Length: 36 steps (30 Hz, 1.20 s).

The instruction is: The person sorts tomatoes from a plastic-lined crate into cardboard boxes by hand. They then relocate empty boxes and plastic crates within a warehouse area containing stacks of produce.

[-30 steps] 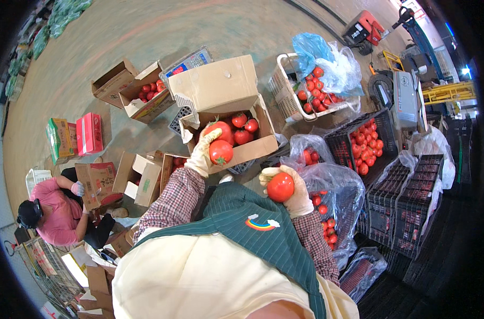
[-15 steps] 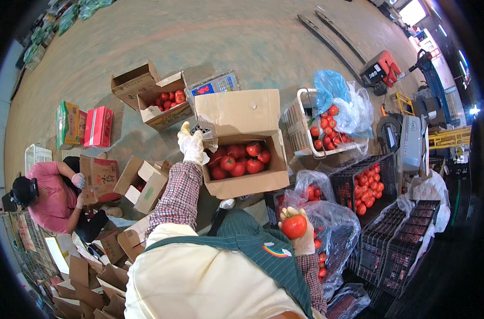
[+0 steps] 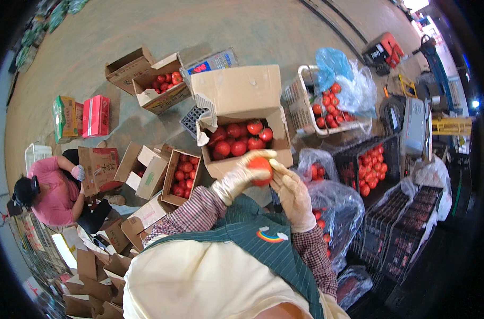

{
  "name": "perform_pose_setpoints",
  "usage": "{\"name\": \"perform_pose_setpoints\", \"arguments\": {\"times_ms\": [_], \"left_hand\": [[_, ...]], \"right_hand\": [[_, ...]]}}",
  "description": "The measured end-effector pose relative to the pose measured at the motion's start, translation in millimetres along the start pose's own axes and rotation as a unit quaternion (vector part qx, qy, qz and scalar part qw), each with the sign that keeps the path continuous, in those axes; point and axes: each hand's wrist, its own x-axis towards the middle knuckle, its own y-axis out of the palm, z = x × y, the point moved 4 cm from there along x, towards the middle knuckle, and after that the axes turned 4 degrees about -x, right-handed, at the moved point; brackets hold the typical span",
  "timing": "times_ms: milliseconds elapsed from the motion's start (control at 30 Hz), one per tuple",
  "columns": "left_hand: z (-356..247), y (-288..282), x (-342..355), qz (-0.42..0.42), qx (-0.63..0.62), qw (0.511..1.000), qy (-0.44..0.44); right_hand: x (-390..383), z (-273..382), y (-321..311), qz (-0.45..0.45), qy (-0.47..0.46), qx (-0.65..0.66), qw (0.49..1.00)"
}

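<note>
Close in front of me, a red tomato [image 3: 260, 170] is in my gloved left hand [image 3: 235, 179], whose fingers curl round it. My gloved right hand [image 3: 294, 198] is beside it on the right, fingers stretched out, their tips at the tomato's side. Both hands are over the near edge of an open cardboard box [image 3: 236, 90] with its flap raised. Several red tomatoes [image 3: 236, 146] lie inside that box.
Right: a white crate [image 3: 300, 109] of tomatoes, a black crate [image 3: 340, 165] of tomatoes, plastic-wrapped tomatoes [image 3: 327, 204]. Left: boxes of tomatoes [image 3: 184, 175], a scale [image 3: 213, 63] behind. A co-worker in pink [image 3: 53, 183] handles a carton [image 3: 99, 170]. A pallet truck [image 3: 380, 53] stands far right.
My left hand has come back from the box's left side to the tomato. My right hand has lifted the tomato from beside the crates to the left hand, which now grips it.
</note>
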Motion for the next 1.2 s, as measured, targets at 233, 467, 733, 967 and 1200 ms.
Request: {"name": "perform_pose_setpoints", "arguments": {"times_ms": [233, 467, 733, 967, 1200], "left_hand": [[-11.2, -121.9, 54.1, -0.290, 0.250, 0.919, 0.094], [-20.8, -125.3, 57.4, -0.281, 0.432, 0.845, 0.141], [194.9, 132.4, 67.9, 0.237, 0.686, 0.688, 0.010], [394.1, 138.0, 121.8, 0.381, 0.891, 0.245, 0.040], [299.0, 111.1, 129.7, 0.200, 0.698, 0.686, -0.031]], "right_hand": [[-71.5, 7.0, -91.4, -0.167, 0.021, -0.063, 0.984], [-263.2, -38.3, -272.6, -0.551, -0.111, -0.010, 0.827], [-334.5, -178.7, -411.8, -0.617, -0.029, 0.049, 0.785], [-201.3, -252.7, -483.5, -0.555, 0.133, -0.357, 0.740], [-127.6, -255.8, -509.8, -0.461, 0.257, -0.458, 0.715]]}}
